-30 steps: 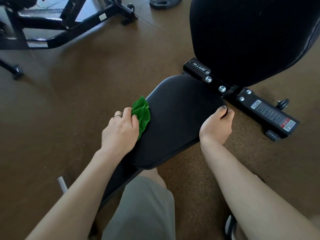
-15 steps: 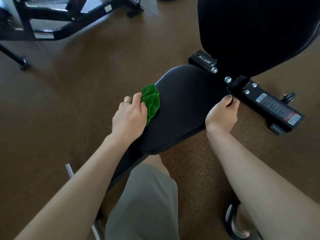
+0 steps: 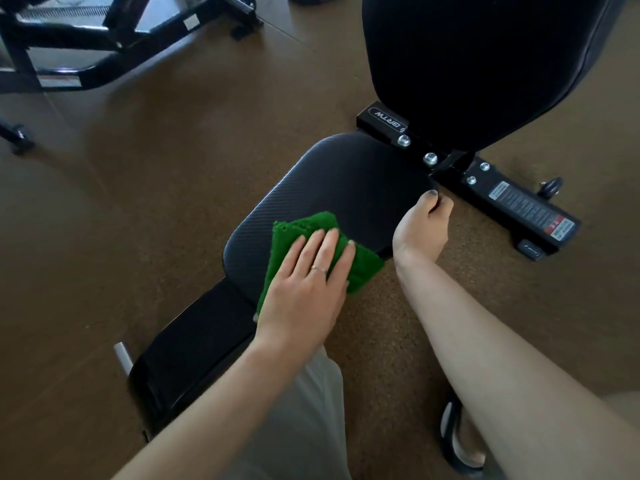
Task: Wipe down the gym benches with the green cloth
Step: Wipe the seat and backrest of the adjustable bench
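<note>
The black bench seat pad lies in the middle of the view, with the raised black backrest behind it at the upper right. The green cloth is spread on the near part of the seat. My left hand lies flat on the cloth with fingers stretched out, pressing it down. My right hand curls around the seat's right edge, fingers tucked under the pad.
The bench's black base bar with warning labels runs right on the brown floor. Another machine's black frame stands at the top left. My knee in grey shorts and a sandalled foot are at the bottom.
My left hand moved the cloth from the seat's left edge onto the top near the front, and the fingers flattened out. The right hand kept its hold on the seat's right edge.
</note>
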A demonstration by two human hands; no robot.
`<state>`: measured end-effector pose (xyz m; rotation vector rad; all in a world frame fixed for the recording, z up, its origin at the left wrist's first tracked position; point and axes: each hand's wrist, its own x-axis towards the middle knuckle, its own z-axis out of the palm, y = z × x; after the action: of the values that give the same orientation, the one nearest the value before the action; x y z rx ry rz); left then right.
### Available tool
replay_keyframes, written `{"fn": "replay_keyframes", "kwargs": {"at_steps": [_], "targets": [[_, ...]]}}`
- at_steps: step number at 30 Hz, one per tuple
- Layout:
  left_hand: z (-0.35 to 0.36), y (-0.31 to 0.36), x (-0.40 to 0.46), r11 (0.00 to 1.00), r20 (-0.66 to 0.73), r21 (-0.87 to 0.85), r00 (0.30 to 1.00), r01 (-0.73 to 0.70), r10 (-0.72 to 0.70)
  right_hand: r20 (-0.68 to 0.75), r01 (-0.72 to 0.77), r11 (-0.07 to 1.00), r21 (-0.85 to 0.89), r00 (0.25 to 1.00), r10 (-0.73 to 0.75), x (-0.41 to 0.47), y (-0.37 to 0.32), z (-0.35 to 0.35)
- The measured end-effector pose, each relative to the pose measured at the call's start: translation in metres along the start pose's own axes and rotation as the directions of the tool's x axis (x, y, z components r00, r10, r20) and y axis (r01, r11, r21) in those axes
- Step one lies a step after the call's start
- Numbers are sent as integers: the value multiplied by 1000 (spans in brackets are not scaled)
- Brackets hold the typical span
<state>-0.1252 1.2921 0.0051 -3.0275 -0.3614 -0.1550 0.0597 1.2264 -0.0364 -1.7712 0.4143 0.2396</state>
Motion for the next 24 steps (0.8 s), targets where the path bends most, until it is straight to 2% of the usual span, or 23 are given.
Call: {"fn": "replay_keyframes", "kwargs": {"at_steps": [3,5,10,14,18,24], "targets": [[2,11,30,998,33,28,998,-59,58,105,-29,999,31,994,25,1,-5,-10],[2,10,24,996,28,46,996,-81,80,215,-102,992,77,973,83,7,-7,-15],[-5,-27,-20,970,57,81,973,-230,226,431,-337,936,101,863,264,25,-12,-29],[-2,-9,15,964,31,104,970,-244,242,503,-493,846,203,794,341,24,-9,-39],[13,34,87,955,1,34,956,-295,295,539,-610,688,392,759,366,33,-6,-50],[19,71,162,960,100,-22,954,-280,281,598,-634,641,434,734,321,41,9,-58]]}}
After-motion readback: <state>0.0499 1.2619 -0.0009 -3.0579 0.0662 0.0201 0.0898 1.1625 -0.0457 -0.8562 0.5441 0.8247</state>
